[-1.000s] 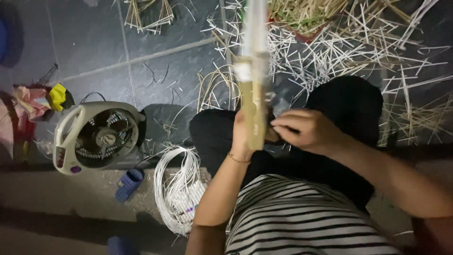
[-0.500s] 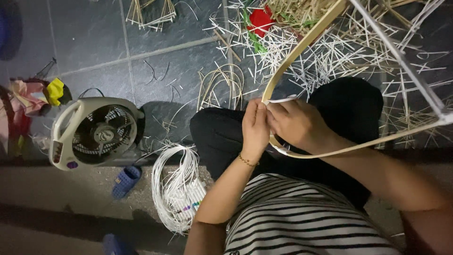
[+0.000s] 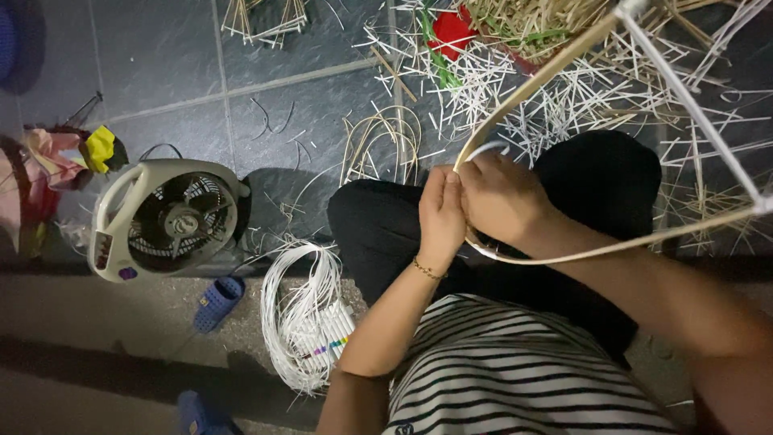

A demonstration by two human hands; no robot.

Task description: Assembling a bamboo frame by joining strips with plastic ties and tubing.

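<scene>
Both hands meet at the middle of the frame, over the person's lap. The left hand (image 3: 441, 211) is pinched shut on the bent bamboo strip (image 3: 531, 84) where it curves round, and the right hand (image 3: 501, 197) is closed over the same spot, fingers working a thin white cord (image 3: 485, 148) against it. A second ago the frame stood upright as a straight stick before the hands; it has since been swung down and to the right, so the strip now loops from the hands to the upper right of the frame and back along the right edge, joined there by a white rod (image 3: 692, 101). That puts the bend itself at the fingers.

Just below left lies a coil of white cord (image 3: 302, 314) with a few small coloured marks. A pale floor fan (image 3: 165, 217) sits at left, a blue slipper (image 3: 217, 302) beneath it. White and straw-coloured offcuts (image 3: 564, 121) litter the tiled floor (image 3: 161, 64) above, with a red scrap (image 3: 451, 32) at top centre.
</scene>
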